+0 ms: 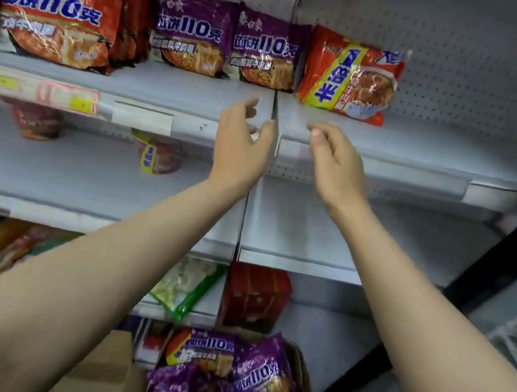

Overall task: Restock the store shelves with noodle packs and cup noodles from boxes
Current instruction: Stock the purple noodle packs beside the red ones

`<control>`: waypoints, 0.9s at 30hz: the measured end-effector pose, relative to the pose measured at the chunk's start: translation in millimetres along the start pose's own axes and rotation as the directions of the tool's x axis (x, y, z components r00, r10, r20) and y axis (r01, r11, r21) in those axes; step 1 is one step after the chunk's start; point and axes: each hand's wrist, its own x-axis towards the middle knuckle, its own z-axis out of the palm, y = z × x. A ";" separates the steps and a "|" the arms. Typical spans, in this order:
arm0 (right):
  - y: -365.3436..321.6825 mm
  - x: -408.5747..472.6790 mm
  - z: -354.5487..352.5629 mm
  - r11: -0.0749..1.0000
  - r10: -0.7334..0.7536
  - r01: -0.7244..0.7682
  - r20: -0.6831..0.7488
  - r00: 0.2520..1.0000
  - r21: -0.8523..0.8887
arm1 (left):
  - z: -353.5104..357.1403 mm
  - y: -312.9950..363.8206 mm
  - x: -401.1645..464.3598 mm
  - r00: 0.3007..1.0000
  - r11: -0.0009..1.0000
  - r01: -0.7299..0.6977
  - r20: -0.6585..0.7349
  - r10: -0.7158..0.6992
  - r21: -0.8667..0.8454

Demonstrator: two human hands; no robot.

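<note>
A red and yellow noodle pack stands on the upper shelf, right of two purple noodle packs and a row of red noodle packs. Both my hands are raised in front of the shelf edge, below that pack and apart from it. My left hand has relaxed, slightly curled fingers and holds nothing. My right hand is also empty, its fingers loosely bent. At the bottom an open cardboard box holds several purple noodle packs.
Two cup noodles stand on the middle shelf. A red carton and a green-edged bag sit on the lower shelf with mixed packets at the left. A dark glass-fronted cabinet borders the right side.
</note>
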 end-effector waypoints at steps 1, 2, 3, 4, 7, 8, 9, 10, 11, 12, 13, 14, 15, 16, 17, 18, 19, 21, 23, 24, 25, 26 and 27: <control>8.5 -12.5 -1.5 1.000 0.014 -0.014 -0.012 1.000 0.010 | 3.5 -4.2 -14.8 1.000 1.000 0.015 0.002 -0.015 -0.008; 18.7 -26.6 -2.2 0.999 0.035 -0.035 -0.019 0.999 0.013 | 6.4 -10.0 -31.1 0.999 0.999 0.036 0.012 -0.036 -0.004; 30.7 -41.2 -2.3 0.998 0.062 -0.061 -0.019 0.998 0.011 | 8.8 -17.9 -48.1 0.997 0.998 0.065 0.031 -0.065 0.008; 42.4 -55.2 -1.9 0.995 0.095 -0.095 -0.015 0.995 0.005 | 10.9 -27.0 -64.1 0.993 0.995 0.101 0.055 -0.102 0.024; 79.9 -99.8 3.4 0.970 0.243 -0.242 0.028 0.970 -0.022 | 17.1 -63.9 -114.8 0.964 0.972 0.223 0.129 -0.230 0.073; 90.1 -112.5 6.4 0.959 0.281 -0.279 0.057 0.958 -0.036 | 18.0 -77.1 -129.0 0.951 0.961 0.263 0.147 -0.273 0.084; 102.9 -126.3 11.0 0.945 0.326 -0.322 0.084 0.942 -0.054 | 18.9 -92.0 -144.5 0.934 0.947 0.303 0.163 -0.317 0.105; 115.5 -140.5 15.6 0.927 0.374 -0.368 0.110 0.921 -0.071 | 19.5 -107.8 -161.3 0.915 0.930 0.343 0.174 -0.363 0.135; 127.0 -154.4 19.8 0.910 0.413 -0.405 0.139 0.900 -0.087 | 18.1 -122.7 -176.9 0.895 0.910 0.379 0.182 -0.407 0.169; 138.0 -167.5 24.3 0.891 0.453 -0.441 0.176 0.874 -0.105 | 16.3 -137.5 -191.5 0.872 0.887 0.415 0.191 -0.451 0.200; 149.1 -181.0 28.9 0.866 0.500 -0.483 0.212 0.840 -0.127 | 15.9 -155.3 -207.7 0.842 0.858 0.457 0.198 -0.502 0.234; 162.1 -193.9 34.9 0.834 0.552 -0.531 0.243 0.797 -0.151 | 15.1 -170.2 -222.0 0.813 0.829 0.493 0.199 -0.547 0.263; 173.8 -205.8 40.9 0.799 0.601 -0.576 0.273 0.751 -0.172 | 12.5 -185.6 -236.1 0.778 0.795 0.533 0.200 -0.595 0.289; 184.0 -217.2 47.4 0.764 0.645 -0.613 0.295 0.705 -0.203 | 9.0 -198.3 -248.8 0.737 0.756 0.577 0.200 -0.645 0.309; 192.8 -226.7 53.7 0.732 0.680 -0.636 0.310 0.664 -0.243 | 5.0 -208.0 -259.1 0.695 0.715 0.617 0.199 -0.691 0.327; 201.9 -234.7 61.5 0.699 0.714 -0.657 0.325 0.620 -0.284 | 0.9 -220.4 -269.0 0.656 0.678 0.649 0.195 -0.729 0.346; 208.8 -239.9 68.9 0.664 0.746 -0.681 0.338 0.574 -0.308 | -3.8 -231.1 -276.1 0.625 0.646 0.673 0.190 -0.757 0.359; 222.6 -248.9 83.2 0.612 0.788 -0.711 0.351 0.506 -0.347 | -14.3 -251.7 -286.5 0.572 0.587 0.714 0.167 -0.803 0.381; 233.5 -255.4 97.3 0.535 0.839 -0.745 0.351 0.416 -0.398 | -24.0 -270.4 -290.7 0.525 0.532 0.746 0.138 -0.840 0.400; 241.4 -258.6 106.3 0.491 0.861 -0.779 0.350 0.368 -0.389 | -27.9 -280.2 -290.8 0.503 0.507 0.757 0.126 -0.855 0.413; 250.3 -261.3 115.4 0.455 0.876 -0.806 0.353 0.329 -0.378 | -30.8 -290.6 -290.7 0.479 0.481 0.763 0.123 -0.869 0.432; 257.8 -262.6 124.8 0.417 0.890 -0.829 0.351 0.290 -0.372 | -32.3 -300.8 -289.8 0.453 0.456 0.762 0.126 -0.883 0.459; 265.5 -264.1 133.7 0.388 0.900 -0.849 0.346 0.265 -0.359 | -32.5 -310.9 -288.8 0.431 0.436 0.762 0.128 -0.893 0.479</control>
